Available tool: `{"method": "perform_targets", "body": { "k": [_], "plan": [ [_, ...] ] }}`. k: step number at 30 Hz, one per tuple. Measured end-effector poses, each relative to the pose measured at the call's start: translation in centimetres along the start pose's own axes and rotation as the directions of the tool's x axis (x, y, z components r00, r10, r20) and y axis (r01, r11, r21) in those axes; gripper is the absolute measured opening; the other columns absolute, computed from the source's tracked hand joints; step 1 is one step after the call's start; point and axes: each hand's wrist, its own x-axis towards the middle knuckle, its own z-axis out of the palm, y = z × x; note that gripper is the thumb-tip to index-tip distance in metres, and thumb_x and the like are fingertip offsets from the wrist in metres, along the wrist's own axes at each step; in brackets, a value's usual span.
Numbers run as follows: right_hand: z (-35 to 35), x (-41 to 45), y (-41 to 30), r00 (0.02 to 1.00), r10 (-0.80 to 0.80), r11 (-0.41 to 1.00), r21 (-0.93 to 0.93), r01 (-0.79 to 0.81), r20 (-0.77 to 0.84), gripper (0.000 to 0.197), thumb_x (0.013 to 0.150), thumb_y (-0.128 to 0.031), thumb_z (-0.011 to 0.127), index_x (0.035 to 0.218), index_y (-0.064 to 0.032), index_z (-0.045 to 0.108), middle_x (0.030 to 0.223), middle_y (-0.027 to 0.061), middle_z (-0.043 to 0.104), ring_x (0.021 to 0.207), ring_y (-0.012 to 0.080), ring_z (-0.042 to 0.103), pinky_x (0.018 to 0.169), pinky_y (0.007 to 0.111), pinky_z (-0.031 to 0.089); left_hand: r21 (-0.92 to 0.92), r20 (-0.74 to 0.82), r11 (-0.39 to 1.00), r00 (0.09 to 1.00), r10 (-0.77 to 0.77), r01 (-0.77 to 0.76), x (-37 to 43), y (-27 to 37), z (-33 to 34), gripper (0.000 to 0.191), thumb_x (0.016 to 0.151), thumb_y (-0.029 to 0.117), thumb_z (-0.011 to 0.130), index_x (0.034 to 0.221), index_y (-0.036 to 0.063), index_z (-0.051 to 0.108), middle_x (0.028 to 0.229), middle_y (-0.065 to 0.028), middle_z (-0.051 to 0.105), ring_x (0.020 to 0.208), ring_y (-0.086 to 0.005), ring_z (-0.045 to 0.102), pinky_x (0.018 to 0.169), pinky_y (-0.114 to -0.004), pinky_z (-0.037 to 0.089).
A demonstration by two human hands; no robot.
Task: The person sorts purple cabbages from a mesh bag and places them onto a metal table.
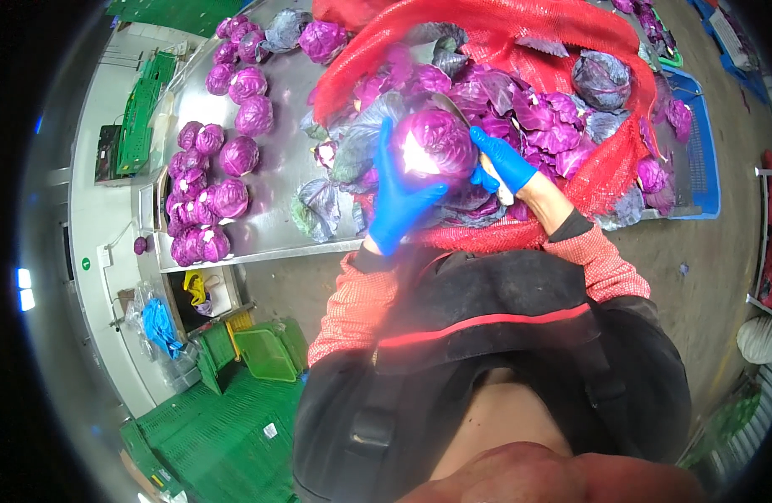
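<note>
My left hand [398, 195], in a blue glove, cups the left and lower side of a peeled red cabbage head [437, 143] with thumb and fingers spread around it. My right hand [502, 160], also gloved in blue, grips the pale handle of a knife [452, 108] at the cabbage's right side; part of the blade shows above the cabbage. Loose purple leaves [552, 126] lie behind and to the right. Grey-green outer leaves [317, 207] are at the left. An unpeeled red cabbage [601, 80] rests at the back right.
A red mesh sack [603, 163] surrounds the leaves on the metal table [285, 151]. Peeled cabbages [238, 156] stand grouped along the table's left side. A blue plastic crate [706, 148] is at the right end. Green crates [270, 352] are on the floor, lower left.
</note>
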Motion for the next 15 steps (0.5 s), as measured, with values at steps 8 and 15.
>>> {"method": "perform_targets", "body": {
  "k": [8, 15],
  "plan": [
    [-0.9, 0.9, -3.5, 0.988, 0.104, 0.991, -0.1, -0.092, 0.117, 0.05, 0.092, -0.052, 0.039, 0.079, -0.0074, 0.057, 0.044, 0.0037, 0.045, 0.026, 0.0133, 0.034, 0.028, 0.026, 0.028, 0.594, 0.191, 0.763, 0.966, 0.176, -0.256, 0.9, 0.3, -2.7, 0.104, 0.055, 0.02, 0.085, 0.141, 0.0078, 0.027, 0.139, -0.0118, 0.034, 0.128, -0.0289, 0.033, 0.105, -0.042, 0.032],
    [-1.5, 0.9, -1.2, 0.915, -0.383, 0.632, -0.758, 0.16, -0.126, 0.031, 0.092, -0.034, 0.047, 0.104, -0.0084, 0.059, 0.077, 0.0144, 0.064, 0.053, 0.0232, 0.062, 0.056, 0.036, 0.049, 0.792, 0.038, 0.61, 0.999, -0.017, -0.02, 1.6, -4.9, -0.5, 0.102, 0.053, 0.038, 0.086, 0.134, 0.004, 0.035, 0.123, -0.0196, 0.042, 0.111, -0.0338, 0.044, 0.098, -0.041, 0.036]
  ]
}}
